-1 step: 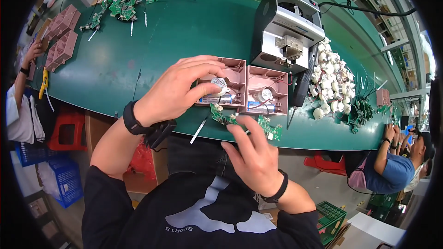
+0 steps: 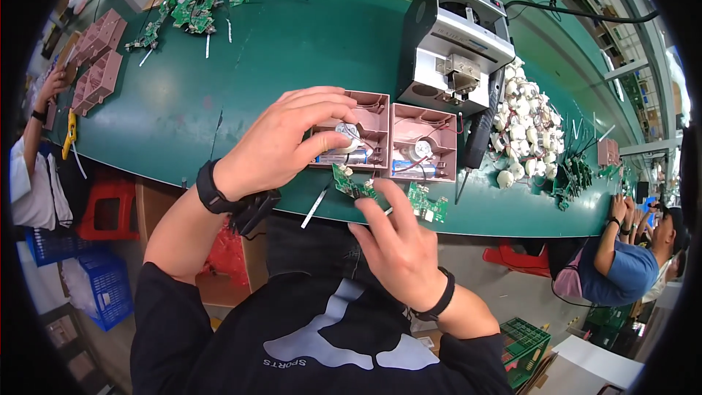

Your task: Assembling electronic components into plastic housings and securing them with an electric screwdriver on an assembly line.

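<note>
While left hand (image 2: pixel 281 132) arches wide over motor (image 2: pixel 347 132), right hand (image 2: pixel 402 252) curls loosely — grips unclear

Matt pink plastic housings (image 2: pixel 401 123), smooth green tabletop (image 2: pixel 292 44), shiny metal block (image 2: pixel 462 70)

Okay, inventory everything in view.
plastic housings: two, pink, centre; others, both sides
circuit boards: two, green, centre; heaps, both sides
wired round parts: many, white, heaped right
boxy machine: one, black-silver, beyond housings
handheld tool: one, black, beside machine
yellow-handled tool: one, yellow, left
workbench: one, green, centre
stools: two, red, floor
crates: several, blue, green, floor
people: several, mixed clothing, both sides
left hand: one, black wristband, left central housing
right hand: one, black wristband, left central board
</note>
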The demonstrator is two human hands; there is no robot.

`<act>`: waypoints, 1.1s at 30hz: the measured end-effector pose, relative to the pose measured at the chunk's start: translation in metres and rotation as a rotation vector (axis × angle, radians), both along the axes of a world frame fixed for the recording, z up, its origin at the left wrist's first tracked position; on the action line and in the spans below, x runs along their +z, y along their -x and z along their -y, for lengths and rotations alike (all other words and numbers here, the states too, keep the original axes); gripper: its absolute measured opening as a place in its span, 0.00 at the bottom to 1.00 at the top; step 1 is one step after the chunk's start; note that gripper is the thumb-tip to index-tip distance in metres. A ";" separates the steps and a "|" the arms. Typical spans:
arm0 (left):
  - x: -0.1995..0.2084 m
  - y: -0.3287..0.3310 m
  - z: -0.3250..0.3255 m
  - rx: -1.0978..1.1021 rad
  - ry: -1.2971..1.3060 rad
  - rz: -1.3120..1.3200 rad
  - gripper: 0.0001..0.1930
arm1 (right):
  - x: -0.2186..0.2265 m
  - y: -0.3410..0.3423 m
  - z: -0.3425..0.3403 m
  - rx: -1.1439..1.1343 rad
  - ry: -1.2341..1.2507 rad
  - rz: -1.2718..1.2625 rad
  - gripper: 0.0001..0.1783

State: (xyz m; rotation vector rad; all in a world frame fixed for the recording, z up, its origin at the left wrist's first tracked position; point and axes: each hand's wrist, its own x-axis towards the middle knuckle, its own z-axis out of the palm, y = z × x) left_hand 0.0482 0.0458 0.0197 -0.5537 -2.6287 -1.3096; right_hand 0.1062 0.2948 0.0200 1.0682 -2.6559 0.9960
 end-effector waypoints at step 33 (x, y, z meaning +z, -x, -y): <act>-0.007 0.004 -0.021 0.031 0.424 -0.273 0.05 | -0.008 0.002 -0.002 0.111 -0.243 0.036 0.27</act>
